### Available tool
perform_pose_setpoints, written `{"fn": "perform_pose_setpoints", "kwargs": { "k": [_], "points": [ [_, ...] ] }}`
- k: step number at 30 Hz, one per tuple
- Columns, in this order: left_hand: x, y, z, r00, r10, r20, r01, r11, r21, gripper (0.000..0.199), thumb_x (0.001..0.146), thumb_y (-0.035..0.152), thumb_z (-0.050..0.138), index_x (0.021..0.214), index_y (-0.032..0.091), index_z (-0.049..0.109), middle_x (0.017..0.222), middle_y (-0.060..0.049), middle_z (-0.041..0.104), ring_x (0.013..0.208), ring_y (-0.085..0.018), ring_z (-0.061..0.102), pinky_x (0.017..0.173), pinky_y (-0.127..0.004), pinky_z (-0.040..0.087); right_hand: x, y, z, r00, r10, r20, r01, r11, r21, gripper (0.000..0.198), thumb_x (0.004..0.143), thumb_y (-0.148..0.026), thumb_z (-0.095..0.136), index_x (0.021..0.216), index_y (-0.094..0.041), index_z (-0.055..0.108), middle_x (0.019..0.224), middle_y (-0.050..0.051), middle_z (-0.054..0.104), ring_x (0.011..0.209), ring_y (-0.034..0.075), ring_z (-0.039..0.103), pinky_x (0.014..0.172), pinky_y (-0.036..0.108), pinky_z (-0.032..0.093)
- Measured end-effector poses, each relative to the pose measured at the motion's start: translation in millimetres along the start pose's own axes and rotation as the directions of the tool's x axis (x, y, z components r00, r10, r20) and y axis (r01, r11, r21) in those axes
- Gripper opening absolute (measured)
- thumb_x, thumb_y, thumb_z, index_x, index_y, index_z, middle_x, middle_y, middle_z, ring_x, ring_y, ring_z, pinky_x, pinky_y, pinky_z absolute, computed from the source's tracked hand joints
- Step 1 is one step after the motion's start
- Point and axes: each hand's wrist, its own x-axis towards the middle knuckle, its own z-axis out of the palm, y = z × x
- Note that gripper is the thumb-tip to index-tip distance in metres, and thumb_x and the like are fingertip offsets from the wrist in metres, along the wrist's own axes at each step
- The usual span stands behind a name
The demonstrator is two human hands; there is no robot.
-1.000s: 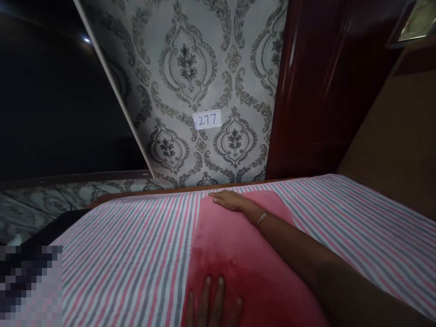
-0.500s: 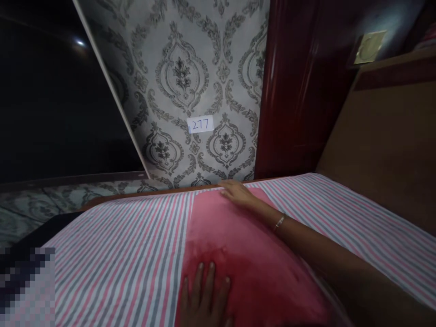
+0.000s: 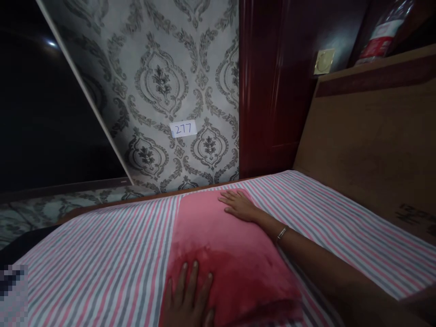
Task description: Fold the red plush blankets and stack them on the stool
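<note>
A folded pink cloth lies on a striped bed sheet, paler toward its far end and deeper red near me. My left hand rests flat on its near left part, fingers spread; the wrist is out of frame. Near the cloth's far right edge, my right hand lies palm down, its fingers stretched out. A thin bracelet circles the right wrist. At the near right, the cloth's edge appears folded in layers.
Behind the bed stands a patterned wall with a paper label reading 277. A dark screen is at the left. To the right are a dark red panel, a cardboard box and a bottle on top of it.
My right hand has come back from the far edge onto the cloth and flattened. The left hand stays on the cloth. The view has turned right, bringing the bottle into sight.
</note>
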Motion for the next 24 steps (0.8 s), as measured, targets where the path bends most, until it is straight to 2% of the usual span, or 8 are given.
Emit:
{"fn": "perform_pose_setpoints", "kwargs": {
  "k": [5, 10, 13, 15, 17, 20, 22, 24],
  "points": [
    [2, 0, -3, 1.000, -0.003, 0.005, 0.004, 1.000, -0.021, 0.078, 0.087, 0.016, 0.052, 0.156, 0.035, 0.022, 0.164, -0.001, 0.024, 0.152, -0.030, 0.014, 0.122, -0.059, 0.008, 5, 28, 13, 0.972, 0.233, -0.023, -0.231, 0.971, 0.068, 0.054, 0.104, -0.046, 0.030, 0.155, -0.030, 0.030, 0.164, 0.006, 0.021, 0.150, 0.029, 0.017, 0.118, 0.056, 0.021],
    [8, 7, -15, 0.998, -0.038, 0.047, 0.040, 0.997, -0.060, 0.074, 0.088, 0.017, 0.052, 0.155, 0.034, 0.027, 0.163, -0.002, 0.027, 0.151, -0.031, 0.019, 0.121, -0.058, 0.013, 1, 44, 19, 0.926, 0.377, -0.014, -0.373, 0.922, 0.099, 0.054, 0.105, -0.046, 0.026, 0.156, -0.030, 0.027, 0.164, 0.005, 0.022, 0.149, 0.024, 0.022, 0.117, 0.049, 0.028],
    [10, 11, -26, 0.992, -0.057, 0.112, 0.064, 0.996, -0.061, 0.069, 0.089, 0.018, 0.053, 0.154, 0.033, 0.033, 0.162, -0.004, 0.030, 0.150, -0.032, 0.022, 0.121, -0.057, 0.016, -4, 53, 10, 0.875, 0.484, -0.014, -0.481, 0.873, 0.079, 0.056, 0.104, -0.046, 0.027, 0.156, -0.026, 0.028, 0.162, 0.012, 0.026, 0.148, 0.031, 0.024, 0.113, 0.060, 0.028],
    [11, 9, -34, 0.987, -0.048, 0.156, 0.058, 0.996, -0.063, 0.065, 0.091, 0.022, 0.054, 0.153, 0.033, 0.035, 0.161, -0.004, 0.032, 0.149, -0.031, 0.024, 0.121, -0.055, 0.016, -7, 54, -1, 0.849, 0.526, -0.042, -0.524, 0.850, 0.064, 0.058, 0.103, -0.047, 0.027, 0.157, -0.026, 0.025, 0.163, 0.012, 0.020, 0.150, 0.034, 0.017, 0.112, 0.066, 0.025],
    [16, 2, -44, 0.980, -0.027, 0.198, 0.046, 0.995, -0.092, 0.062, 0.094, 0.025, 0.051, 0.153, 0.031, 0.034, 0.159, -0.005, 0.035, 0.148, -0.029, 0.029, 0.120, -0.055, 0.018, -7, 48, -12, 0.874, 0.476, -0.099, -0.475, 0.879, 0.041, 0.058, 0.103, -0.047, 0.028, 0.157, -0.027, 0.025, 0.165, 0.009, 0.016, 0.151, 0.034, 0.011, 0.114, 0.065, 0.021],
    [35, -14, -61, 0.974, 0.009, 0.228, 0.033, 0.983, -0.179, 0.054, 0.097, 0.024, 0.043, 0.151, 0.026, 0.038, 0.154, -0.008, 0.045, 0.142, -0.028, 0.039, 0.118, -0.056, 0.026, 0, 27, -23, 0.961, 0.231, -0.153, -0.233, 0.972, 0.002, 0.057, 0.102, -0.047, 0.033, 0.155, -0.026, 0.032, 0.163, 0.008, 0.023, 0.150, 0.032, 0.015, 0.117, 0.058, 0.022],
    [61, -24, -69, 0.974, 0.033, 0.223, 0.024, 0.969, -0.247, 0.047, 0.098, 0.024, 0.041, 0.145, 0.024, 0.047, 0.148, -0.009, 0.052, 0.138, -0.028, 0.045, 0.115, -0.057, 0.033, 10, 7, -24, 0.989, 0.060, -0.136, -0.060, 0.998, 0.005, 0.056, 0.102, -0.050, 0.033, 0.153, -0.026, 0.036, 0.162, 0.008, 0.027, 0.150, 0.031, 0.019, 0.118, 0.054, 0.023],
    [96, -28, -73, 0.963, 0.093, 0.253, 0.003, 0.935, -0.355, 0.041, 0.100, 0.025, 0.038, 0.137, 0.021, 0.056, 0.141, -0.011, 0.059, 0.130, -0.026, 0.055, 0.107, -0.049, 0.046, 20, -12, -22, 0.992, -0.061, -0.108, 0.065, 0.997, 0.030, 0.056, 0.103, -0.052, 0.033, 0.152, -0.026, 0.040, 0.161, 0.007, 0.028, 0.149, 0.030, 0.021, 0.120, 0.052, 0.021]
  ]
}}
